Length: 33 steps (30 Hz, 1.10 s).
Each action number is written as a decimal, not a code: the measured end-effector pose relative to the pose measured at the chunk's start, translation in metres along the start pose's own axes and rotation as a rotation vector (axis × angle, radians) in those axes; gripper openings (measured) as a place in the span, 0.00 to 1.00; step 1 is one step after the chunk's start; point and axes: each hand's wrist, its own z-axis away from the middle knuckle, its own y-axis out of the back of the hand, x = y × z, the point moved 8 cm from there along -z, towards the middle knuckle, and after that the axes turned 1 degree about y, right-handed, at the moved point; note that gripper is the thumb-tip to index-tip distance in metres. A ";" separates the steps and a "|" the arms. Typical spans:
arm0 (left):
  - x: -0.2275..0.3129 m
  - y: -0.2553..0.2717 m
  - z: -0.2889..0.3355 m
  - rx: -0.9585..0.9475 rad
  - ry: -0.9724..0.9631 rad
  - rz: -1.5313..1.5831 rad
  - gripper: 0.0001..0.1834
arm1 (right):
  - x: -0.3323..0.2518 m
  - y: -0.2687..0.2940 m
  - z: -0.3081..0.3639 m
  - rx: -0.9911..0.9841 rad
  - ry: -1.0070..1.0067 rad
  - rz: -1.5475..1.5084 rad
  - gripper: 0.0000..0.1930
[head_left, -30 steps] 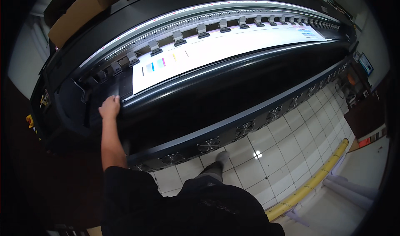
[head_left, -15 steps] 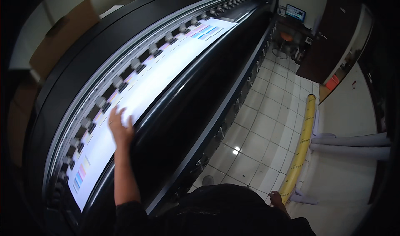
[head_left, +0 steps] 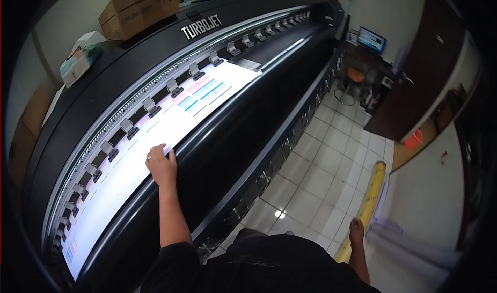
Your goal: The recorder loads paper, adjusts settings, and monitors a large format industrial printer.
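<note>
A wide white printed sheet (head_left: 142, 143) lies across the bed of a large black printer (head_left: 155, 47), with colour bars near both ends. My left hand (head_left: 161, 166) is over the sheet's near edge, beside the rounded black front rail (head_left: 194, 150). Its fingers are bent and the thumb stands apart. A ring shows on one finger. My right hand (head_left: 356, 232) hangs low at my right with curled fingers, overlapping a long yellow roll (head_left: 374, 189) in the view. Whether it touches the roll or holds anything small, I cannot tell.
A row of grey clamps (head_left: 151, 107) runs along the bed behind the sheet. Cardboard boxes (head_left: 140, 11) sit on top of the printer. Tiled floor (head_left: 310, 179) lies to my right. Farther off are an orange stool (head_left: 356, 75), a monitor (head_left: 371, 39) and a dark door (head_left: 414, 70).
My view has shifted toward the printer's far end. My left hand has gone from spread fingers to bent ones at the sheet's edge. My right hand shows higher, across the yellow roll.
</note>
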 end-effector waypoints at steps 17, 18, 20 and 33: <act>0.183 -0.084 -0.053 -0.086 -0.106 0.155 0.15 | -0.711 -0.275 -0.279 -0.489 1.332 -0.253 0.15; 0.226 -0.109 -0.067 -0.133 -0.141 0.214 0.17 | -0.731 -0.290 -0.288 -0.488 1.323 -0.235 0.16; 0.295 -0.155 -0.094 -0.204 -0.205 0.204 0.18 | -0.762 -0.345 -0.308 -0.490 1.312 -0.094 0.19; 0.379 -0.268 -0.148 -0.256 -0.098 -0.132 0.09 | -0.828 -0.434 -0.493 -0.512 1.288 0.420 0.22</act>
